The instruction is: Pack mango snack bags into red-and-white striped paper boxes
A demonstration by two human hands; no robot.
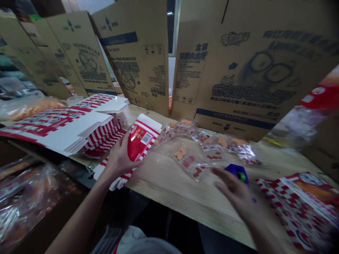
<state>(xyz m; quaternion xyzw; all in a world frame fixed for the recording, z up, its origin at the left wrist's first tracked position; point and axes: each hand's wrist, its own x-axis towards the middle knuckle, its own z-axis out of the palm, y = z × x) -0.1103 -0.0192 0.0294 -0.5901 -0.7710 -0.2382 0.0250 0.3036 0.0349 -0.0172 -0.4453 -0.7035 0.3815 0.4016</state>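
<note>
Gripping a red-and-white striped carton, left hand wraps its near side, thumb across the front. Carton sits at the table's front edge, left of centre, tilted. Its red panel carries small food pictures and a white barcode label; digits and small print too small to read. Right hand is blurred, fingers loosely spread, nothing seen in it, just beside a blue tape dispenser with a green core.

Clear snack packets, orange pieces inside and red printing on the film, lie mid-table; wording unreadable. Behind them stands a big brown cardboard box: 盒装 legible at upper left, large outlined Chinese title lower down, cartoon face with round glasses, blue band, arrow, handling icons. Smaller lines smeared. More cardboard panels to the left repeat the blue arrow, cartoon and Chinese text, mostly blurred.

Flat printed cartons stacked at left, red stripes and round logos, lettering not readable. Far right: red-and-white checkered packaging with a round dark emblem, text blurred. Lower left, bagged snacks, shiny film.
</note>
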